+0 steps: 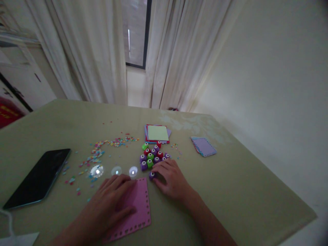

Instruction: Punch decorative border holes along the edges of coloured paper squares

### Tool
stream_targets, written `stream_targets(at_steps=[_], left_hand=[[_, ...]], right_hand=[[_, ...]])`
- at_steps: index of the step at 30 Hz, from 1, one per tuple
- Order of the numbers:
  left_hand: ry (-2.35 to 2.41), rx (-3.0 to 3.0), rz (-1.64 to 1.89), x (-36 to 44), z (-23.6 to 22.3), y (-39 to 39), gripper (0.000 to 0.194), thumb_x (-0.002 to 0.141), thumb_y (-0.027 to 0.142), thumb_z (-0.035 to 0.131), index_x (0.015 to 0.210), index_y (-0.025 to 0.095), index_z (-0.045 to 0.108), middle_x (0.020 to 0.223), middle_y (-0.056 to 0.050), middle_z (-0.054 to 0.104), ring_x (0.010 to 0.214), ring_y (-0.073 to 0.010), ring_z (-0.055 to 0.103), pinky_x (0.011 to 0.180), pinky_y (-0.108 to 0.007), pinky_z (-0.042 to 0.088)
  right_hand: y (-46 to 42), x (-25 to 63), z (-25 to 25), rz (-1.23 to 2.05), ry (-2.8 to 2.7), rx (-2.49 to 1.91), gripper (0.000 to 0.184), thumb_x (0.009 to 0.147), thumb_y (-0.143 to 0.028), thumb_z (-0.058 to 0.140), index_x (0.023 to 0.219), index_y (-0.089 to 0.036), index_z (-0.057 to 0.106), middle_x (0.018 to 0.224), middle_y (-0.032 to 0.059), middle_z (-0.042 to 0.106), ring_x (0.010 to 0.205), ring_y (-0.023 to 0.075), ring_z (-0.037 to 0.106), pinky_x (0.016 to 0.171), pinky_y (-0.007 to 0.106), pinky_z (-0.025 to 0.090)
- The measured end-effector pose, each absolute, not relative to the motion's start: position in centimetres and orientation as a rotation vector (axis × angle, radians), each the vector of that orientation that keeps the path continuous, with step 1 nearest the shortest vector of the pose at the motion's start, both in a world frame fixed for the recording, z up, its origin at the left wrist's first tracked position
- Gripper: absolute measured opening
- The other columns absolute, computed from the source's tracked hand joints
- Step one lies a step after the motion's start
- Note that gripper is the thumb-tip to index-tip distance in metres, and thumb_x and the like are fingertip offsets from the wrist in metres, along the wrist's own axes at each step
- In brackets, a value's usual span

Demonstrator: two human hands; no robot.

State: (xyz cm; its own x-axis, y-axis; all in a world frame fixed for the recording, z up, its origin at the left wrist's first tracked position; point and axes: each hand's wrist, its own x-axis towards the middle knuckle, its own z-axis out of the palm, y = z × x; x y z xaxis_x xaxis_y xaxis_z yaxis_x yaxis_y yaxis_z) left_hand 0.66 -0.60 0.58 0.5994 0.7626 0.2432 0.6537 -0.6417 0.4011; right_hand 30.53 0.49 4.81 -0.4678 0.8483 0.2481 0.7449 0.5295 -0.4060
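Observation:
A pink card [138,208] with small shaped holes punched along its edges lies on the table in front of me. My left hand [115,198] rests flat on it, fingers stretched out and covering its left part. Just off the card's upper right corner, a small purple craft punch [152,175] sits between the thumb and fingers of my right hand [167,177]. Beyond that hand stands a cluster of similar punches in green [150,156], red [147,151] and purple [144,165]. My right fingers partly hide the nearest ones.
Colourful paper bits [97,153] are scattered left of the punches. Behind these lies a stack of coloured cards [158,132], with a smaller pile of edge-punched cards [204,147] to the right. A black tablet [41,177] lies at left, near a white cable [10,223].

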Motion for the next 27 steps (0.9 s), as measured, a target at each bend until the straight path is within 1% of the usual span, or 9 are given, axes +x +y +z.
stream_targets(at_steps=[5,7,11,14,17,19,22,25,27], left_hand=[[1.173,2.550,0.589,0.9,0.8,-0.6,0.045,0.097,0.047,0.076,0.139,0.033,0.069,0.132,-0.005,0.072,0.115,-0.0285,0.067,0.105,-0.042,0.052],[1.173,2.534,0.600,1.1,1.1,-0.7,0.043,0.097,0.046,0.076,0.138,0.032,0.069,0.130,-0.005,0.072,0.114,-0.0279,0.067,0.104,-0.040,0.052],[1.152,2.492,0.602,1.3,1.6,-0.8,0.043,0.098,0.042,0.075,0.140,0.032,0.067,0.131,-0.006,0.071,0.116,-0.0274,0.067,0.105,-0.040,0.051],[1.149,2.488,0.582,1.4,1.7,-0.9,0.044,0.098,0.040,0.075,0.141,0.032,0.068,0.132,-0.005,0.071,0.118,-0.0272,0.067,0.107,-0.040,0.051],[1.126,2.518,0.538,1.3,1.8,-0.9,0.045,0.098,0.043,0.076,0.141,0.032,0.068,0.133,-0.005,0.070,0.120,-0.0274,0.066,0.109,-0.041,0.049],[1.088,2.544,0.511,1.2,1.7,-1.0,0.048,0.097,0.047,0.077,0.142,0.033,0.067,0.134,-0.005,0.070,0.122,-0.0277,0.065,0.109,-0.042,0.049],[1.060,2.567,0.558,1.6,1.5,-1.2,0.052,0.099,0.047,0.074,0.148,0.034,0.063,0.141,-0.006,0.068,0.129,-0.0294,0.062,0.112,-0.045,0.049],[1.142,2.566,0.694,3.3,1.7,-1.1,0.053,0.103,0.040,0.067,0.155,0.035,0.056,0.154,-0.008,0.061,0.138,-0.0316,0.058,0.116,-0.050,0.047],[1.219,2.592,0.717,5.3,2.4,-0.7,0.059,0.102,0.037,0.067,0.159,0.034,0.051,0.161,-0.009,0.055,0.143,-0.0329,0.055,0.117,-0.053,0.046]], right_hand=[[0.4,30.2,4.6,0.349,-2.358,-1.331,0.016,0.099,-0.028,0.076,0.114,-0.025,0.070,0.110,0.0040,0.078,0.111,0.0279,0.062,0.107,0.047,0.041],[0.3,30.2,4.6,0.359,-2.354,-1.332,0.017,0.099,-0.028,0.076,0.115,-0.025,0.070,0.112,0.0040,0.078,0.111,0.0279,0.062,0.106,0.046,0.041],[0.4,30.2,4.4,0.340,-2.365,-1.340,0.030,0.101,-0.030,0.074,0.130,-0.025,0.068,0.120,0.0064,0.078,0.114,0.0295,0.062,0.105,0.047,0.042],[0.4,30.2,4.3,0.323,-2.388,-1.344,0.028,0.102,-0.032,0.072,0.129,-0.025,0.071,0.120,0.0074,0.078,0.114,0.0299,0.062,0.105,0.048,0.043],[0.4,30.1,4.2,0.329,-2.380,-1.336,0.026,0.103,-0.032,0.072,0.127,-0.024,0.072,0.119,0.0070,0.077,0.115,0.0290,0.062,0.107,0.048,0.043],[0.4,30.2,4.1,0.321,-2.347,-1.320,0.033,0.100,-0.037,0.075,0.130,-0.025,0.071,0.124,0.0078,0.075,0.117,0.0292,0.062,0.109,0.048,0.043],[0.6,30.5,3.8,0.277,-2.265,-1.297,0.049,0.095,-0.051,0.080,0.136,-0.025,0.070,0.130,0.0111,0.070,0.123,0.0312,0.061,0.111,0.049,0.044],[1.6,31.2,3.1,0.245,-2.112,-1.333,0.056,0.098,-0.058,0.074,0.143,-0.025,0.067,0.143,0.0139,0.065,0.135,0.0330,0.057,0.117,0.051,0.042],[2.8,31.6,2.5,0.256,-2.001,-1.382,0.060,0.102,-0.060,0.066,0.150,-0.024,0.062,0.154,0.0149,0.059,0.144,0.0336,0.052,0.123,0.053,0.039]])
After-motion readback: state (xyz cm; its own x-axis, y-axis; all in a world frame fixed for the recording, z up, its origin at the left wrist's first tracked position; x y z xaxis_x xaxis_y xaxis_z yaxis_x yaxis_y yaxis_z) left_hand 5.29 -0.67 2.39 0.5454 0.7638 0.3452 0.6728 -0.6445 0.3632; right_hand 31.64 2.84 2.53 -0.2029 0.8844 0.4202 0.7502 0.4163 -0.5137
